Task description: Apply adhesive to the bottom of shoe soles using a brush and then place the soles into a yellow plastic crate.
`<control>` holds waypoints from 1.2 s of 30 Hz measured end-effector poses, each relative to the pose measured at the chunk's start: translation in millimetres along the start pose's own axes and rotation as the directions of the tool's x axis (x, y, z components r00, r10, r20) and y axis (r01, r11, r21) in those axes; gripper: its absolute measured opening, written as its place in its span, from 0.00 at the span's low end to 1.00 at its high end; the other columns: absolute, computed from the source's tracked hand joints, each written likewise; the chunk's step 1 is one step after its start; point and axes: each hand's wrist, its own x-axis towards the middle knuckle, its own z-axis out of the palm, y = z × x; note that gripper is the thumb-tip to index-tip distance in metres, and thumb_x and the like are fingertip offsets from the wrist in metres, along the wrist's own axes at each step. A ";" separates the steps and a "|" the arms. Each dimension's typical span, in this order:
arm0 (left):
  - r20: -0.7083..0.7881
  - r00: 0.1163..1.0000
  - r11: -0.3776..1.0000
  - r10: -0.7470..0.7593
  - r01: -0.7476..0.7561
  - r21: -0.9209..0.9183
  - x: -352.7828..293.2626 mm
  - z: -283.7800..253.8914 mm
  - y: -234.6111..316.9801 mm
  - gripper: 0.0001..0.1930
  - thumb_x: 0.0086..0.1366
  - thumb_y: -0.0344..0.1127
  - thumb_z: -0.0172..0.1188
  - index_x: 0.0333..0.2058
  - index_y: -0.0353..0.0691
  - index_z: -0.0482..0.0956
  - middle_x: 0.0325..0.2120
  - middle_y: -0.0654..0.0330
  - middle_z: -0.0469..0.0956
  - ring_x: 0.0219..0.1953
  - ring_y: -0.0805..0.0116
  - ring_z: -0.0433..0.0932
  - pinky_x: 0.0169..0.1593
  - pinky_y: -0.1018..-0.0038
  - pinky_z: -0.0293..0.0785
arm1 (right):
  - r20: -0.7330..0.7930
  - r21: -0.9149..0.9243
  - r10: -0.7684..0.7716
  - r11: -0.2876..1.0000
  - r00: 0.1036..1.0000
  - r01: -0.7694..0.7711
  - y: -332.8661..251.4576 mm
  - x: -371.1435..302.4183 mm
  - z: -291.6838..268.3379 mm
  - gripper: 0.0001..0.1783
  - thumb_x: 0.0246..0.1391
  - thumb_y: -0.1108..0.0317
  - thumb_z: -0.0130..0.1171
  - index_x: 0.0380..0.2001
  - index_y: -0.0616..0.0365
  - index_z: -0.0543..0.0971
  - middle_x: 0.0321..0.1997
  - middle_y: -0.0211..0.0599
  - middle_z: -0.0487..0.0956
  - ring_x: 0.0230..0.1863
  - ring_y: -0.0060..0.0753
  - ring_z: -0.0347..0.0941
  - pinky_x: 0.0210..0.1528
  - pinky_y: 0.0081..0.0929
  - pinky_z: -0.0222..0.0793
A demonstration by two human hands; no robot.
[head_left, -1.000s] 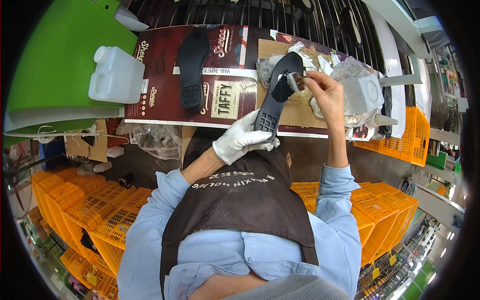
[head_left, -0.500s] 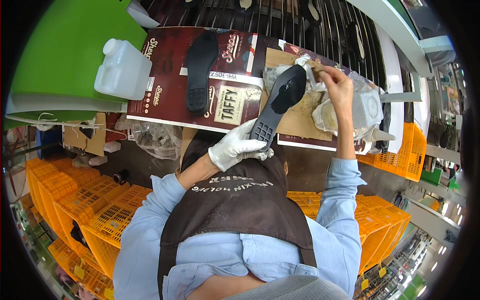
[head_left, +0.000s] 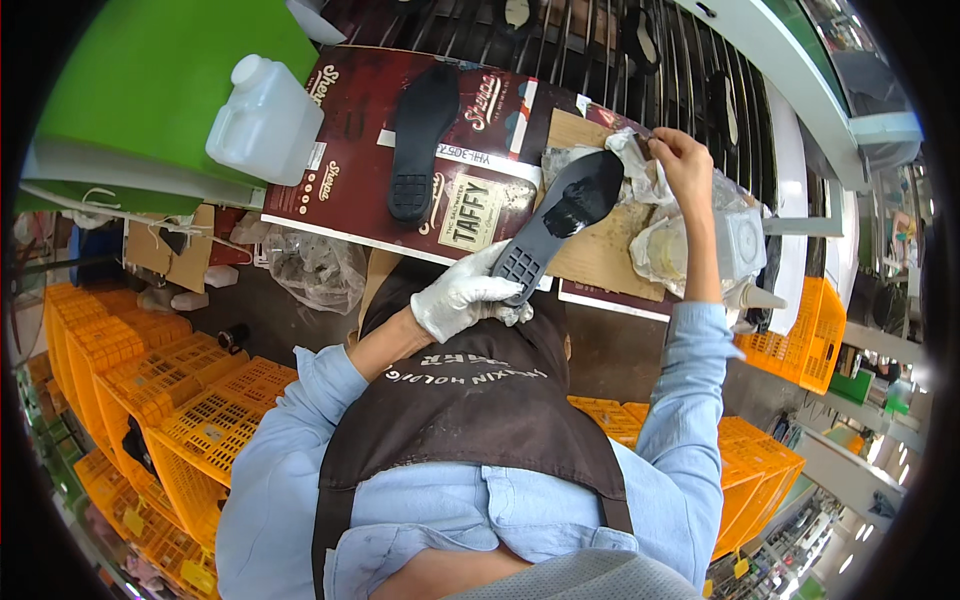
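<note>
My left hand [head_left: 468, 295], in a white glove, grips the heel end of a black shoe sole [head_left: 518, 263]. This sole is tilted up and away to the right, its grid-patterned heel by my fingers and a glossy wet-looking patch on its forefoot. Bare and raised, my right hand [head_left: 686, 172] has its fingertips pinched together beyond the sole's toe; what they hold is too small to make out. Crumpled white paper or cloth [head_left: 640, 172] lies close to those fingertips. A second black sole [head_left: 421, 140] lies on the dark red printed board [head_left: 345, 140].
A whitish plastic jug [head_left: 265, 125] stands at the left beside a green panel. On the right are brown cardboard [head_left: 605, 252], a plastic-wrapped clear container [head_left: 735, 240] and a nozzle bottle [head_left: 757, 297]. Beyond, metal rollers [head_left: 590, 60] carry several shoe parts. Orange crates [head_left: 205, 420] flank me.
The view has shifted slightly, so the board and jug sit further right. My right hand has moved a little away from the sole's toe. My left hand keeps its grip.
</note>
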 end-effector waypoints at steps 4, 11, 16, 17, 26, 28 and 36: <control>-0.001 1.000 0.999 0.030 -0.030 -0.010 -3.6 -0.3 0.8 0.33 0.57 0.35 0.61 0.59 0.32 0.59 0.42 0.54 0.74 0.34 0.66 0.79 0.32 0.78 0.75 | 0.288 0.072 -0.244 0.970 0.926 0.233 -47.6 -15.1 9.7 0.12 0.52 0.73 0.62 0.40 0.67 0.81 0.32 0.37 0.82 0.34 0.21 0.77 0.40 0.18 0.72; -0.036 0.998 0.999 0.052 -0.053 -0.011 -5.4 0.0 2.7 0.31 0.58 0.34 0.58 0.59 0.32 0.60 0.42 0.56 0.74 0.31 0.68 0.78 0.29 0.80 0.71 | 0.378 0.322 -0.268 0.936 0.886 0.146 -64.8 -11.1 12.0 0.11 0.48 0.74 0.63 0.37 0.66 0.82 0.31 0.39 0.83 0.34 0.24 0.79 0.40 0.23 0.73; -0.020 0.998 0.997 0.061 -0.062 -0.051 -5.2 7.0 7.7 0.20 0.61 0.31 0.56 0.52 0.34 0.66 0.35 0.57 0.74 0.30 0.68 0.78 0.29 0.79 0.71 | 0.195 0.080 -0.216 0.976 0.957 0.204 -63.3 2.2 18.2 0.11 0.47 0.73 0.62 0.36 0.66 0.82 0.34 0.45 0.83 0.34 0.29 0.80 0.40 0.24 0.73; -0.021 0.998 0.997 0.064 -0.065 -0.037 -4.4 4.8 5.6 0.20 0.61 0.31 0.56 0.51 0.35 0.66 0.34 0.57 0.74 0.30 0.68 0.78 0.29 0.79 0.70 | 0.247 0.136 -0.180 0.979 0.952 0.150 -67.2 -1.3 14.8 0.11 0.48 0.74 0.62 0.36 0.65 0.82 0.35 0.43 0.83 0.34 0.28 0.80 0.40 0.23 0.73; -0.070 0.997 0.997 0.040 -0.045 -0.059 -7.8 8.9 11.3 0.19 0.62 0.30 0.56 0.51 0.36 0.67 0.33 0.59 0.74 0.31 0.69 0.78 0.33 0.76 0.76 | 0.357 0.266 -0.316 0.937 0.879 0.229 -94.9 -26.6 22.2 0.11 0.50 0.75 0.62 0.37 0.68 0.81 0.34 0.37 0.83 0.34 0.23 0.78 0.40 0.20 0.73; -0.069 0.997 0.999 0.043 -0.044 -0.013 -7.3 9.2 11.1 0.19 0.62 0.29 0.57 0.51 0.36 0.67 0.33 0.59 0.74 0.31 0.70 0.78 0.33 0.77 0.76 | 0.550 0.319 -0.462 0.886 0.696 0.336 -114.8 -44.3 24.4 0.10 0.50 0.76 0.61 0.38 0.68 0.81 0.34 0.37 0.83 0.32 0.24 0.78 0.38 0.21 0.73; -0.076 0.994 0.997 0.073 -0.071 0.023 -12.4 7.8 12.6 0.28 0.59 0.28 0.62 0.57 0.33 0.63 0.41 0.57 0.75 0.33 0.73 0.77 0.34 0.81 0.75 | 0.539 0.407 -0.521 0.849 0.661 0.337 -132.8 -58.2 30.5 0.11 0.48 0.72 0.63 0.36 0.66 0.82 0.31 0.42 0.82 0.31 0.28 0.79 0.34 0.25 0.72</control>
